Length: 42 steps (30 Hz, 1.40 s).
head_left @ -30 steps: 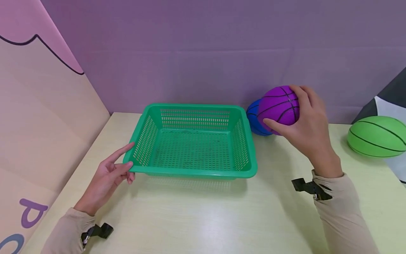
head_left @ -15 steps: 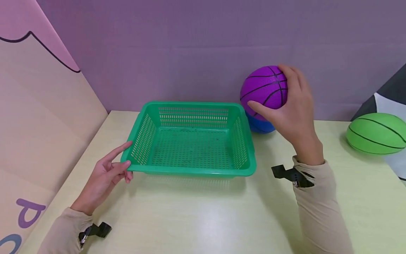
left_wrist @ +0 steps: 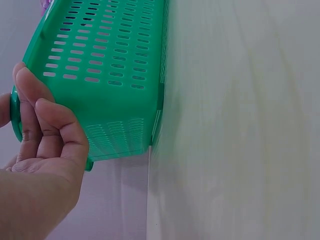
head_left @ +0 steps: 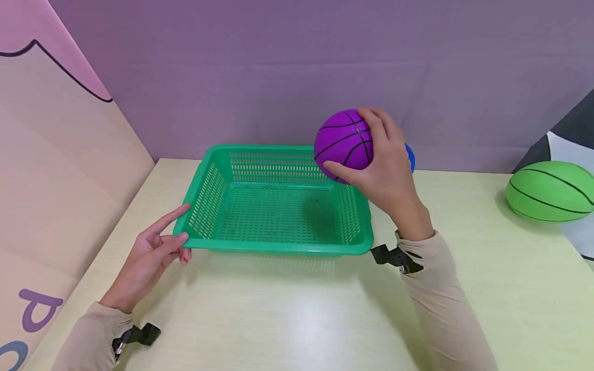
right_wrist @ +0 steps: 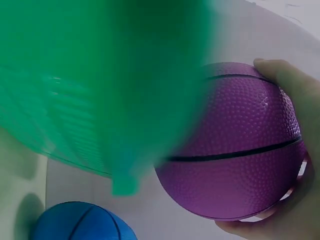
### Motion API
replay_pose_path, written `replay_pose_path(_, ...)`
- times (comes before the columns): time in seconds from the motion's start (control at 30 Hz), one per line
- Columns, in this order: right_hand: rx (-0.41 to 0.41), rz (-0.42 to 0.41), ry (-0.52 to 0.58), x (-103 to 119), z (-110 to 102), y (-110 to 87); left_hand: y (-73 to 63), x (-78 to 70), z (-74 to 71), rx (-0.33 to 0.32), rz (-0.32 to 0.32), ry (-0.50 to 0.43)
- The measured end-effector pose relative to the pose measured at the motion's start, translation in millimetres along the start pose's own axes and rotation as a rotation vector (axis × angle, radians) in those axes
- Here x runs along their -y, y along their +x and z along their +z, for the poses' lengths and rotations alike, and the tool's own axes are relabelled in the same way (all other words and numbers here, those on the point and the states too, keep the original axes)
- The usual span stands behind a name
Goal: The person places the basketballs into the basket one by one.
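A purple mini basketball [head_left: 343,144] with black lines is gripped from its right side by my right hand [head_left: 385,165], thumb in front and fingers over the top. It is held up over the right end of a green plastic basket [head_left: 278,246], whose perforated floor shows bare. At the basket's near left corner, my left hand [head_left: 150,252] pinches the rim, the thumb on top. In the left wrist view, several fingers [left_wrist: 60,117] curl under that rim against the slotted wall. Mostly hidden behind my right hand is a blue ball [right_wrist: 82,222], seen better in the right wrist view.
A lime green ball [head_left: 549,190] with black lines rests on the pale table [head_left: 287,309] at the far right. A purple backdrop [head_left: 260,72] rises behind the basket, and a printed panel [head_left: 60,170] stands along the left side.
My right hand has lifted the purple basketball from beside the blue ball and carried it left over the basket's right end. My left hand keeps its hold on the rim.
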State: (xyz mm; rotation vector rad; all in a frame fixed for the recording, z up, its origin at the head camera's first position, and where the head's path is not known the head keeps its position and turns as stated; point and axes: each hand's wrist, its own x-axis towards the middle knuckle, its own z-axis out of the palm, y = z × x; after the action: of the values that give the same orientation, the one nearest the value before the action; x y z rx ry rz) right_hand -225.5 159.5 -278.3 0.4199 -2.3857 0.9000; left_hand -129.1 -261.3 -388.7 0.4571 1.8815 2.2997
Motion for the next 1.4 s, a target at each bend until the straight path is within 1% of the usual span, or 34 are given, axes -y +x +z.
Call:
replay_pose_path(0.1, 0.031, -0.009, -0.011, 0, 9, -0.5, -0.1, 0.6, -0.4, -0.001, 0.001, -0.005)
replay_pose_path(0.23, 0.052, -0.038, -0.026, -7, 21, -1.1, 0.4, 2.4, 0.2, -0.003, 0.001, -0.010)
replay_pose_path(0.47, 0.054, -0.081, -0.036, -16, 42, -4.4, 1.5, 3.9, 0.2, -0.013, -0.012, 0.014)
replay_pose_path(0.57, 0.060, -0.126, -0.069, -17, 51, -5.7, 2.4, 4.1, 0.1, -0.012, -0.017, 0.019)
replay_pose_path(0.67, 0.121, -0.163, -0.127, -17, 60, -7.2, 3.8, 4.8, 0.0, -0.011, -0.015, 0.014)
replay_pose_path(0.73, 0.192, -0.147, -0.153, -17, 65, -9.3, 5.2, 5.3, -0.3, -0.009, -0.010, 0.011)
replay_pose_path(0.83, 0.296, -0.067, -0.160, -20, 68, -12.0, 7.5, 6.2, -0.6, -0.005, -0.005, 0.006)
replay_pose_path(0.93, 0.345, 0.004, -0.131, -23, 69, -13.3, 9.1, 7.1, -0.4, -0.005, -0.005, 0.001)
replay_pose_path(1.03, 0.356, 0.023, -0.102, -24, 68, -13.6, 9.2, 7.4, 0.0, -0.008, -0.008, -0.004)
replay_pose_path(1.2, 0.349, 0.020, -0.088, -24, 67, -13.6, 9.2, 7.4, 0.1, -0.011, -0.007, -0.002)
replay_pose_path(1.3, 0.324, 0.016, -0.085, -25, 68, -13.5, 9.3, 7.8, -0.3, -0.011, -0.008, -0.003)
replay_pose_path(1.4, 0.283, 0.000, -0.077, -25, 68, -12.7, 9.6, 7.9, -0.5, -0.009, -0.007, -0.007)
